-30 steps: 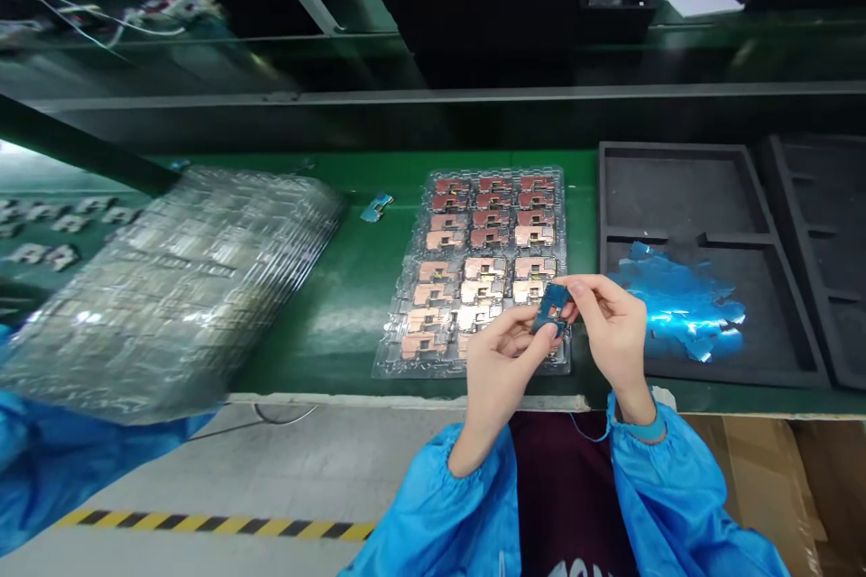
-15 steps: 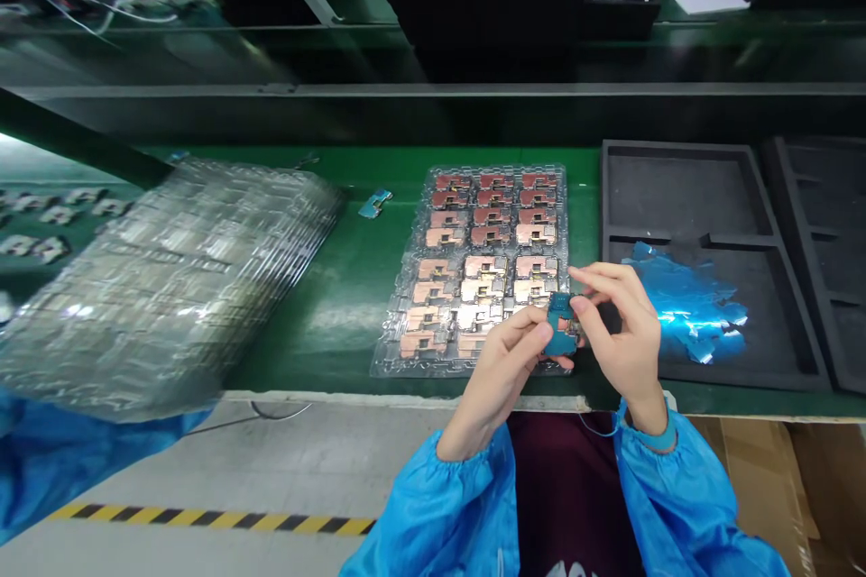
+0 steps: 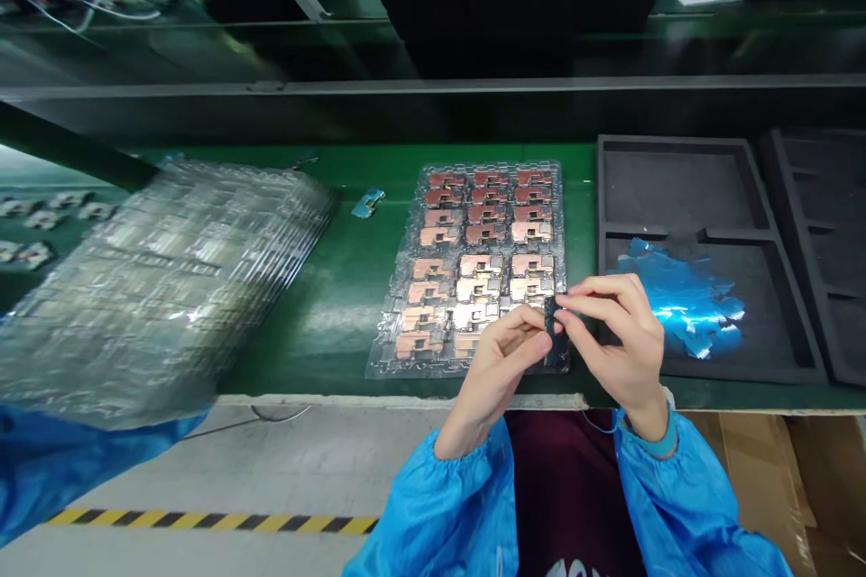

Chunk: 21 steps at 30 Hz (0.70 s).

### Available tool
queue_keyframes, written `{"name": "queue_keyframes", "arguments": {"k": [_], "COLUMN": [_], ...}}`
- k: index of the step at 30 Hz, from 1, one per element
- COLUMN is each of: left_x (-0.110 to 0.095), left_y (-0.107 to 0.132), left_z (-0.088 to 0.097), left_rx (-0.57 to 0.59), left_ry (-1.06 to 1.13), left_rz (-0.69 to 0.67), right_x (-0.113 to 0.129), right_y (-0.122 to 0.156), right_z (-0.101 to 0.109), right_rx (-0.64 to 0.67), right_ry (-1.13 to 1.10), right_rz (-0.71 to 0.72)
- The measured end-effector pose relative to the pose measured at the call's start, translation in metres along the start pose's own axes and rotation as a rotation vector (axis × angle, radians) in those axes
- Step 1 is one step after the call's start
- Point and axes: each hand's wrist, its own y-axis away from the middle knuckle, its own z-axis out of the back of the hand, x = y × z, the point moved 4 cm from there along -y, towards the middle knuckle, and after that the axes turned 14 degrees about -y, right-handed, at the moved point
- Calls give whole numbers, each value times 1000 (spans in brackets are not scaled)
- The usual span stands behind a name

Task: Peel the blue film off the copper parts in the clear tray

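Head view: a two-handed pinch that could slip

Over the near right corner of the clear tray (image 3: 392, 359), the left hand (image 3: 504, 352) and right hand (image 3: 622, 343) grasp one small part (image 3: 556, 338) by the fingertips. It stands edge-on, long axis pointing away from us. We judge a loosened pinch could drop it onto the copper pieces (image 3: 480, 266).

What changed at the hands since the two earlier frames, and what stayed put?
Left hand and right hand still pinch the small part, but it has turned from blue face showing to nearly edge-on and dark, and sits slightly lower over the near right corner of the clear tray. Blue film scraps, stacked trays and loose blue piece stayed put.
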Motion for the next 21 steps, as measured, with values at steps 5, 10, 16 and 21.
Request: {"name": "queue_keyframes", "arguments": {"k": [5,10,16,21], "left_x": [3,3,-1,1], "left_y": [0,-2,-6,-7], "left_z": [-1,-2,-4,-1], "left_rx": [-10,-68,-87,-114], "left_ry": [96,195,345,368], "left_rz": [39,64,85,130], "right_x": [6,12,12,12], "right_y": [7,11,19,26], "right_z": [0,-2,-5,-2], "right_rx": [-10,55,133,142], "right_ry": [156,246,139,85], "right_rz": [161,264,276,284]}}
